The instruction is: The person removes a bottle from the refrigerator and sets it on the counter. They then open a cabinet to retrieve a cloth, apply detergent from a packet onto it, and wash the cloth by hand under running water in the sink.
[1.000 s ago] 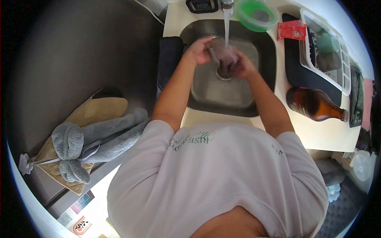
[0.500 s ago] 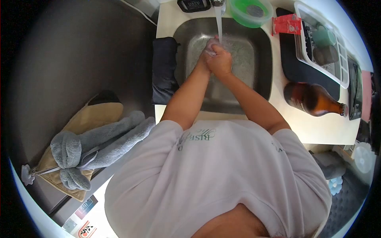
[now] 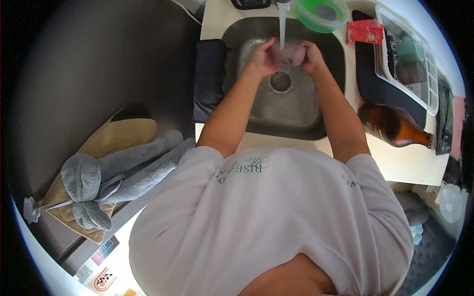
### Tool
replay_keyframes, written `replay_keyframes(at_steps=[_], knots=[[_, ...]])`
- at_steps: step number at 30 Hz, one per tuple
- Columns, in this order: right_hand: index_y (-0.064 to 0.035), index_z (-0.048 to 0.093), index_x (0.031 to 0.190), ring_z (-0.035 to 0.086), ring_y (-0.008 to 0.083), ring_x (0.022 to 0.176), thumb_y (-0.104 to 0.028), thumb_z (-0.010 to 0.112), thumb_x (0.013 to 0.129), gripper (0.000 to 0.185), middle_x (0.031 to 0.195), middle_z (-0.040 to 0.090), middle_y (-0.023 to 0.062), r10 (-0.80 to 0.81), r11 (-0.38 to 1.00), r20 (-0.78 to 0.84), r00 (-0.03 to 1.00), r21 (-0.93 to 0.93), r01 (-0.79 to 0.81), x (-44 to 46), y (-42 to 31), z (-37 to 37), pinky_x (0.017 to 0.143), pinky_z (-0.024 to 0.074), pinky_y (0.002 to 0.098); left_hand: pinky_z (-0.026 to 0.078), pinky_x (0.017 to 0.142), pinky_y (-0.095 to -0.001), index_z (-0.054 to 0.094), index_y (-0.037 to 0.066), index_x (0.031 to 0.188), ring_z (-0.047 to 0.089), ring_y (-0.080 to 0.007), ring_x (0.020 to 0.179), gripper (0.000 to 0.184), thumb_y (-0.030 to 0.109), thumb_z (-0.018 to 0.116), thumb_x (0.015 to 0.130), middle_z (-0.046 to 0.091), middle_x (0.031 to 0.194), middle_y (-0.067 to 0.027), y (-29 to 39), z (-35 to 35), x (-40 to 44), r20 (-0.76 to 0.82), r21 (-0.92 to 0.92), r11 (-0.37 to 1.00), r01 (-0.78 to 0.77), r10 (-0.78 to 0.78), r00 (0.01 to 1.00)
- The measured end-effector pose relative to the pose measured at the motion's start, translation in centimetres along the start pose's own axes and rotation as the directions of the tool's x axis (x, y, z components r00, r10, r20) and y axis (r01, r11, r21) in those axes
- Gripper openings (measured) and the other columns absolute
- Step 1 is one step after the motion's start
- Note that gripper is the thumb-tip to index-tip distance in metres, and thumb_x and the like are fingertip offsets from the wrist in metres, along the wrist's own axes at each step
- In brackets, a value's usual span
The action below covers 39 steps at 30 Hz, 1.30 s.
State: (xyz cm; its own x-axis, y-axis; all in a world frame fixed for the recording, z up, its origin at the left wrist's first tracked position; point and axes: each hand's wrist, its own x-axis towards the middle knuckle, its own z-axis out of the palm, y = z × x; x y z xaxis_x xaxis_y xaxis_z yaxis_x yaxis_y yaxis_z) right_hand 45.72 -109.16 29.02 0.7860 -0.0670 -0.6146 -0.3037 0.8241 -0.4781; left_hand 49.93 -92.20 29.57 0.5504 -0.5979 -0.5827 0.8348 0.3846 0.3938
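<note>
Under the running tap (image 3: pixel 283 6), a pinkish, wet, see-through piece like a thin cloth or net (image 3: pixel 291 55) is spread between my two hands. My left hand (image 3: pixel 262 60) grips its left side, fingers curled and partly hidden behind it. On the other side, my right hand (image 3: pixel 312 57) pinches the right edge. Water falls on the piece between them. Both hands are over the metal sink (image 3: pixel 301 116), above and behind the drain (image 3: pixel 280 82).
A dark folded cloth (image 3: pixel 210 81) lies over the sink's left edge. Behind the sink is a green tub (image 3: pixel 316 15). To the right are a red packet (image 3: pixel 365 31), a white dish rack (image 3: pixel 414 91) and a brown bottle (image 3: pixel 392 126) on its side. Grey towel (image 3: pixel 133 172) hangs at left.
My hands were clasped together around the pinkish piece; now they have moved apart, with the piece spread between them. The drain has come into view, and the camera view has shifted slightly.
</note>
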Motion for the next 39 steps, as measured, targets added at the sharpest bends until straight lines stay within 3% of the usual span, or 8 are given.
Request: replay_keyframes(at_steps=[3,9,12,15,24,26,35,39], knots=[[-0.0055,0.063,0.080,0.061,0.0268,0.065,-0.020,0.060,0.074,0.016,0.072,0.062,0.0121,-0.326,0.814,0.008,0.945,-0.506,0.285,-2.9,0.7,3.1,0.061,0.0494,0.0380,0.050,0.071,-0.0356,0.059,0.007,0.099,0.059,-0.0221,0.081,0.033,0.036,0.056,0.084,0.061,0.093,-0.0076,-0.5,-0.8,0.9,-0.066,-0.044,0.999,-0.003,0.000,0.998],[-0.0066,0.065,0.084,0.063,0.0318,0.071,-0.022,0.062,0.073,0.020,0.075,0.063,0.0171,-0.724,-0.359,0.602,0.336,-0.745,0.563,-7.3,6.3,7.3,0.066,0.0493,0.0407,0.048,0.070,-0.0410,0.055,0.008,0.095,0.058,-0.0219,0.079,0.030,0.036,0.053,0.086,0.059,0.087,-0.0067,-3.6,-2.3,3.6,0.323,-0.171,0.973,-0.155,0.204,0.924],[0.0012,0.063,0.090,0.062,0.0296,0.081,-0.021,0.067,0.069,0.031,0.084,0.064,0.0157,-0.702,0.198,0.080,0.707,-0.933,0.302,-4.1,5.5,6.5,0.075,0.0487,0.0345,0.048,0.072,-0.0402,0.056,0.011,0.090,0.058,-0.0204,0.077,0.028,0.039,0.052,0.086,0.059,0.083,-0.0060,-3.1,0.5,1.4,0.193,-0.017,0.988,-0.154,0.155,0.969],[-0.0013,0.064,0.090,0.062,0.0326,0.087,-0.027,0.065,0.072,0.031,0.087,0.064,0.0202,-0.724,0.046,0.201,0.660,-0.940,0.337,4.2,5.5,-0.5,0.078,0.0471,0.0401,0.047,0.072,-0.0374,0.057,0.014,0.087,0.057,-0.0200,0.076,0.024,0.037,0.051,0.086,0.059,0.080,-0.0054,-2.8,3.1,0.0,-0.159,0.132,0.989,0.071,-0.050,0.986],[0.0021,0.058,0.110,0.060,0.0334,0.095,-0.042,0.050,0.086,0.050,0.111,0.059,0.0186,-0.321,-0.418,0.446,0.835,-0.858,0.297,2.1,-4.2,2.5,0.080,0.0467,0.0402,0.043,0.067,-0.0327,0.061,0.010,0.089,0.056,-0.0196,0.071,0.022,0.031,0.058,0.081,0.062,0.082,-0.0039,2.2,-0.2,0.9,0.027,0.495,0.868,0.024,-0.043,0.999],[0.0010,0.059,0.108,0.063,0.0265,0.088,-0.044,0.047,0.089,0.050,0.103,0.063,0.0157,-0.275,0.604,0.136,0.952,-0.746,0.281,-3.1,-5.2,7.5,0.076,0.0478,0.0385,0.045,0.068,-0.0351,0.062,0.008,0.091,0.059,-0.0223,0.075,0.024,0.029,0.058,0.081,0.063,0.084,-0.0072,1.5,3.1,-0.9,-0.023,0.716,0.697,-0.046,0.090,0.996],[-0.0057,0.061,0.109,0.061,0.0236,0.088,-0.049,0.049,0.088,0.049,0.096,0.066,0.0108,-0.411,0.022,0.302,0.860,-0.940,0.341,-1.2,-4.7,7.7,0.079,0.0464,0.0370,0.049,0.066,-0.0370,0.064,0.003,0.091,0.064,-0.0258,0.073,0.025,0.024,0.056,0.079,0.066,0.084,-0.0141,1.8,8.2,1.2,0.239,0.849,-0.527,-0.042,0.312,0.919],[-0.0060,0.053,0.119,0.055,0.0216,0.103,-0.054,0.047,0.087,0.058,0.118,0.057,0.0086,0.022,0.757,0.318,0.948,-0.625,0.192,0.4,-3.9,3.6,0.087,0.0428,0.0375,0.048,0.079,-0.0379,0.059,0.005,0.105,0.061,-0.0283,0.087,0.037,0.036,0.052,0.086,0.064,0.094,-0.0151,3.9,10.3,-1.3,0.200,0.880,-0.453,-0.144,0.079,0.976]])
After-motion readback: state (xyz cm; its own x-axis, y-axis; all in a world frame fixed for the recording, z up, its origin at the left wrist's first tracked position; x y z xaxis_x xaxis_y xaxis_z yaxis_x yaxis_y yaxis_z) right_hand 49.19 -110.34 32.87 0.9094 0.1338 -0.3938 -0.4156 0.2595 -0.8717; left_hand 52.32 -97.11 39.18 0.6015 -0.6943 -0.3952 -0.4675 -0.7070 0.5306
